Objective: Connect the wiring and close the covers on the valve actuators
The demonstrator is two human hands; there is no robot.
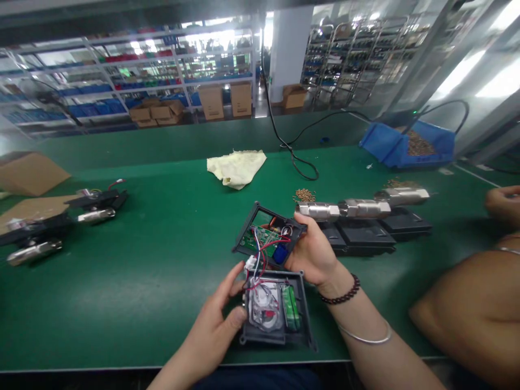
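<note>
My right hand (314, 252) grips a black cover (242, 241) from its right side, tilted so that its green circuit board and blue part face me. Red and white wires run from it down to a black housing (306, 319) near the table's front edge. Inside the housing lie a green battery pack (291, 307) and a clear bag with something white and red. My left hand (221, 314) holds the housing's left side, thumb on the rim and fingers by the white connector (251, 263). The two halves are apart, joined by wires.
Black units with metal fittings (363, 208) stand at right, others (95, 215) at left. Screws (304, 195), a yellow cloth (238, 168) and a black cable (303, 168) lie behind. A blue bin (382, 143) is back right. Another person's arm (471, 314) is at far right.
</note>
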